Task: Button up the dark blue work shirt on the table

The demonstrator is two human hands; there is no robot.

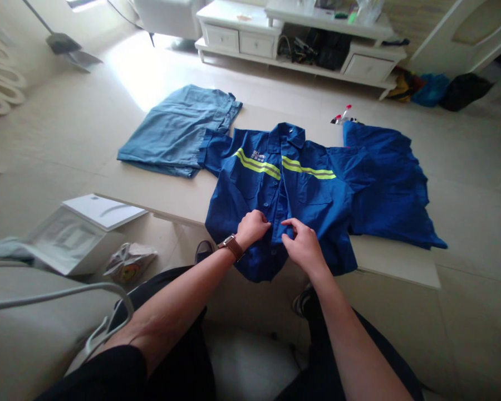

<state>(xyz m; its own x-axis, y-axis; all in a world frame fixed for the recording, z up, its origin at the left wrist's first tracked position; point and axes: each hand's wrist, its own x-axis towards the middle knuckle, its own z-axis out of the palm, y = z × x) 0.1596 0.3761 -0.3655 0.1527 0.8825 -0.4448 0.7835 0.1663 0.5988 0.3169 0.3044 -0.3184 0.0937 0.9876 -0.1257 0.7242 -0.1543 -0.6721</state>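
White lettering on the blue shirt is unreadably small.

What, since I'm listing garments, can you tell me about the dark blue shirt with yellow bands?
The dark blue shirt looks woven, with a collar, yellow-green and grey chest bands, pale lettering, a chest pocket and front buttons. It lies front up, creased, collar at the far end, hem past the near edge of the table. One sleeve reaches the light-blue garment; the other side meets blue cloth. The left hand appears to pinch the front; the right hand is close beside, its hold unclear.
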